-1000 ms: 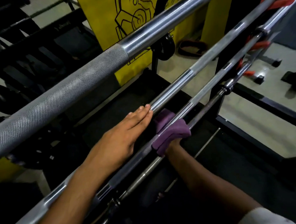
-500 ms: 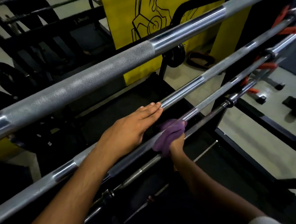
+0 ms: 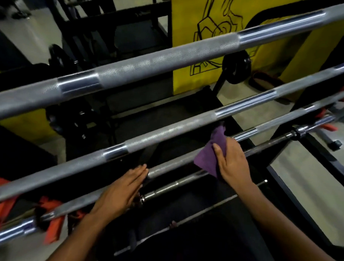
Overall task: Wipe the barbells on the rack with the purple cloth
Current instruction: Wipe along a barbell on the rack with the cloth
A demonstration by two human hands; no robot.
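— Where's the cloth (image 3: 213, 153)?
— Purple, crumpled, draped over the third bar (image 3: 176, 163) from the top, right of centre, one corner sticking up.
— And the bars?
— Steel, knurled with smooth bands, lying slantwise in tiers: a thick one (image 3: 150, 65) far, another (image 3: 167, 130) below it, a thin dark one (image 3: 264, 143) nearest.

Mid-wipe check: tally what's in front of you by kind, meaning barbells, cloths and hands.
Barbells: 4: top barbell, second barbell, third barbell, dark thin barbell
Cloths: 1: purple cloth
Hands: 2: left hand, right hand
Total: 7
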